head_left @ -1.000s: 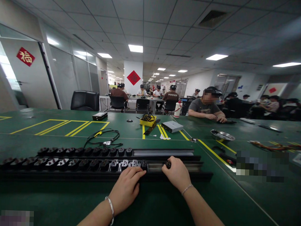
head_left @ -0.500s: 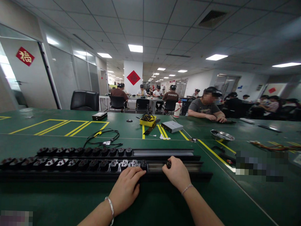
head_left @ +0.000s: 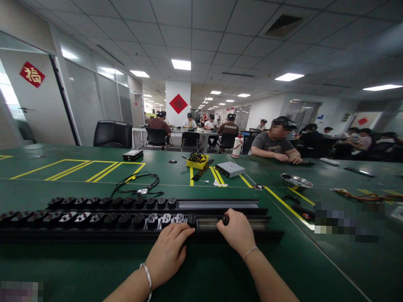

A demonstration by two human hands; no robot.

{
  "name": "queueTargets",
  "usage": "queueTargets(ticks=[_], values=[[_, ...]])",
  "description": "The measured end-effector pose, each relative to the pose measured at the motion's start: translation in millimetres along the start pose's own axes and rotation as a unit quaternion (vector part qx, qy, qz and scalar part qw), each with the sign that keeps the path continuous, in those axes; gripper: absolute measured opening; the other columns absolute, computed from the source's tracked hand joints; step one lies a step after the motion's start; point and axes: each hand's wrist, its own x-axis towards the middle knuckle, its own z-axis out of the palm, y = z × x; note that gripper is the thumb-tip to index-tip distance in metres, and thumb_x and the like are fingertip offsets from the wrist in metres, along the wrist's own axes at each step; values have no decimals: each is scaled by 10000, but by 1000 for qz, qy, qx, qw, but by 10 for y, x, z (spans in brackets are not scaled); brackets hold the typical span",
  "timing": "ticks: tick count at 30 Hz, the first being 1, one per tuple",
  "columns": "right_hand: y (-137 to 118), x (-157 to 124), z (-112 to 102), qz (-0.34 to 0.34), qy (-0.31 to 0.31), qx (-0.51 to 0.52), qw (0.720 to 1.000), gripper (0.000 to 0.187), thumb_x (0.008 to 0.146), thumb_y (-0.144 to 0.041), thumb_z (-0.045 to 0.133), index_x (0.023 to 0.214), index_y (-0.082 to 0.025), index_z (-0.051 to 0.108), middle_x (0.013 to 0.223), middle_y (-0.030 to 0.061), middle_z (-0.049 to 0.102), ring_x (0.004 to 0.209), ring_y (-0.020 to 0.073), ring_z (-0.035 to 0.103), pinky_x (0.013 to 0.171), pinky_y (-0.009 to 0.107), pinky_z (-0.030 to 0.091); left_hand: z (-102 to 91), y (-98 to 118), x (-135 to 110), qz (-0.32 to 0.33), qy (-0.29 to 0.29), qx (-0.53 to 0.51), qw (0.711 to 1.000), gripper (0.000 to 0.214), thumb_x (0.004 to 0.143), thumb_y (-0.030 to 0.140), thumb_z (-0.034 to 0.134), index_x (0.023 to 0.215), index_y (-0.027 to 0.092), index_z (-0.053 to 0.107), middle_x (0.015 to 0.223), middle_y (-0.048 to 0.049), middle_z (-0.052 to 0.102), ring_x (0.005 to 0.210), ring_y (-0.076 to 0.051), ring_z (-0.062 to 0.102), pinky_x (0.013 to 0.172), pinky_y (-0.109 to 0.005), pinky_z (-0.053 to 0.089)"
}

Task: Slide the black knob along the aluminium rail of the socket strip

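A long black rail (head_left: 252, 224) lies across the green table (head_left: 217, 275) in front of me, its left part filled with several black socket modules (head_left: 96, 218). A second rail (head_left: 216, 205) with more modules lies just behind it. My left hand (head_left: 168, 254) rests on the front edge of the near rail with its fingers stretched forward and slightly curled. My right hand (head_left: 236, 231) is closed in a pinch on a small black part (head_left: 225, 219) at the rail's empty section, just right of the last module.
A black cable (head_left: 137, 186) lies behind the rails. Farther back are a yellow tray (head_left: 197, 162) of cables, a grey box (head_left: 230, 168) and a flat black device (head_left: 132, 154). A metal bowl (head_left: 297, 181) stands at right. A person (head_left: 276, 142) sits across; others sit at far tables.
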Motion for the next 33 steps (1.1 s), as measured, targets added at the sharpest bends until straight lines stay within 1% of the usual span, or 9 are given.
queueTargets(ticks=[8, 13, 21, 27, 33], values=[[3, -1, 7, 7, 0, 12, 1000, 93, 694, -268, 489, 709, -179, 514, 715, 44, 558, 760, 170, 507, 680, 249, 331, -2, 0, 2, 7, 6, -7, 1000, 542, 691, 36, 433, 1178, 274, 453, 1150, -25, 523, 1057, -189, 468, 928, -405, 393], [-3, -10, 3, 19, -3, 11, 1000, 92, 699, -261, 490, 728, -178, 519, 744, 45, 565, 775, 167, 508, 666, 244, 330, 7, -1, 0, 2, 4, -10, 1000, 551, 686, 34, 430, 1181, 274, 451, 1154, -23, 520, 1064, -192, 461, 932, -408, 391], [20, -4, 26, 20, -8, 22, 1000, 90, 701, -264, 483, 717, -181, 512, 735, 46, 559, 775, 167, 505, 669, 244, 325, 10, -13, 4, 4, 7, -10, 1000, 543, 694, 35, 421, 1180, 275, 449, 1161, -23, 512, 1062, -195, 458, 929, -406, 393], [32, -9, -16, -10, -3, -9, 1000, 122, 715, -299, 476, 658, -191, 476, 685, 33, 549, 723, 166, 501, 703, 269, 314, 22, -14, -2, 2, 4, -8, 1000, 544, 690, 32, 426, 1174, 278, 453, 1157, -15, 514, 1062, -186, 458, 929, -387, 395], [35, -6, -12, -15, 7, -24, 1000, 125, 711, -295, 480, 648, -189, 468, 684, 32, 551, 717, 164, 502, 723, 275, 305, 31, -18, -1, 3, 12, -6, 1000, 548, 679, 28, 438, 1166, 278, 460, 1149, -13, 520, 1057, -182, 464, 929, -382, 397]])
